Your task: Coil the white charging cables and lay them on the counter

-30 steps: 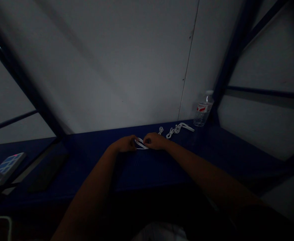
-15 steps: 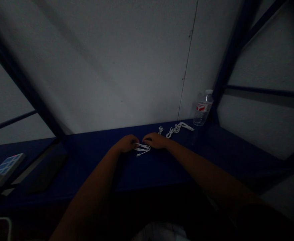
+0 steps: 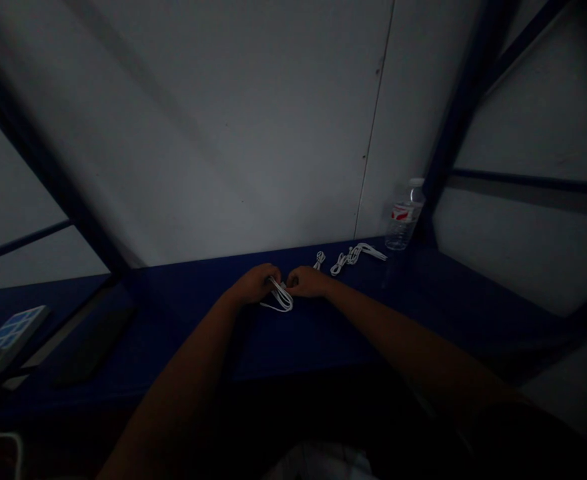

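Far left on the blue desk, a flat box with a blue grid top, too dim to name; then the left hand, curled and pinching a looped white cable, its lower loop on the desk; the right hand just beside, fingers bunched at the loop's upper end, contact unclear; farther off, a small white cable coil and a longer white cable bundle; far right, a plastic water bottle standing by the wall

The left hand and the right hand hide part of the white cable — its ends I cannot see. The other white cords are too small to tell their kind, the label on the plastic bottle is too small to read, and the left edge cuts off the flat blue-patterned box — it is also dark.
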The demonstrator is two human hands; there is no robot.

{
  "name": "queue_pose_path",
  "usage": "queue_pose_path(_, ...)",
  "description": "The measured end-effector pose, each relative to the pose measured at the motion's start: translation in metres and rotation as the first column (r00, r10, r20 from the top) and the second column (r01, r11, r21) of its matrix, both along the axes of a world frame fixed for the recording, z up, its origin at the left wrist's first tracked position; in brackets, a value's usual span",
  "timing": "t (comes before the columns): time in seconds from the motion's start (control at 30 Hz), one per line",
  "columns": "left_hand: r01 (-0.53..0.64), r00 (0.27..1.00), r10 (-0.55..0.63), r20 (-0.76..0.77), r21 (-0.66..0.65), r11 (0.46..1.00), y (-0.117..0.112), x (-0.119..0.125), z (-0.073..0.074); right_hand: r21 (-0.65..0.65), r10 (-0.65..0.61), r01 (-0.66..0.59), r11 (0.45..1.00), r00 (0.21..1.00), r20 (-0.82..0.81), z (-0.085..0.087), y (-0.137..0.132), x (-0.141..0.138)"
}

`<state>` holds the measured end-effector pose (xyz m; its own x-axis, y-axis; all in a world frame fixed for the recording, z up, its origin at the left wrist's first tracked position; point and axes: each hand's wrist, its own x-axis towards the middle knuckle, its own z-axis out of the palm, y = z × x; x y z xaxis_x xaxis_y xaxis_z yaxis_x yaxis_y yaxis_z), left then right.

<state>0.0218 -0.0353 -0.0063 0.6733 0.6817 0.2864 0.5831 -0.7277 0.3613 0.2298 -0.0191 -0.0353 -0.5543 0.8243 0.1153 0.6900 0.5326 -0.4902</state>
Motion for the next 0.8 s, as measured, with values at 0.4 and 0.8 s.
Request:
queue_pose_path(0.4, -0.292, 0.949, 0.230, -0.214, -0.331, 0.897, -0.005, -0.012, 0.006, -0.080, -0.324, 0.314, 0.946, 0.930, -0.176, 0.000, 0.015, 0.011)
queue_pose_path(0.8, -0.115, 0.986, 0.079, -0.146, -0.256, 0.960, -0.012, 0.001, 0.009, -0.323, -0.360, 0.237, 0.916, 0.841, -0.404, -0.007, 0.022, 0.012)
